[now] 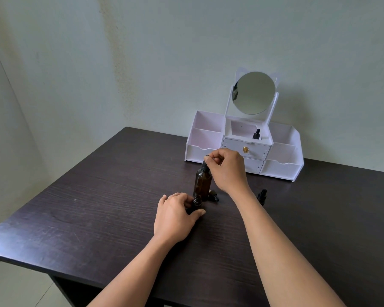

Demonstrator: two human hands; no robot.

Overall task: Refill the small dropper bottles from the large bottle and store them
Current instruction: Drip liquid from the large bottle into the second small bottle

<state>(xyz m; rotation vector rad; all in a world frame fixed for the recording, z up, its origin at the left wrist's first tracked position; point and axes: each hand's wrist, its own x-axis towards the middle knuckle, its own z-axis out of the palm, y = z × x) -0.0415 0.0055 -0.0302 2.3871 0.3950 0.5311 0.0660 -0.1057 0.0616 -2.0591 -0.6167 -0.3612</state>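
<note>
Altogether one large amber bottle [202, 182] stands upright near the middle of the dark surface [102, 209], and three small dropper bottles are in view. One small open bottle [196, 203] stands just in front of the large one, with the left hand [175, 214] curled around it, fingers [187, 203] closed on its body. The right hand [227, 168] is above the large bottle, its fingers [211, 159] pinching the black dropper top [205, 165] at the neck. A second small bottle [262, 196], capped, stands to the right, partly hidden by the right forearm. A third [256, 134], also capped, stands in the middle top compartment of the white organiser [282, 165], under its one round mirror [254, 93]. One loose black cap [214, 196] lies beside the large bottle's base.
</note>
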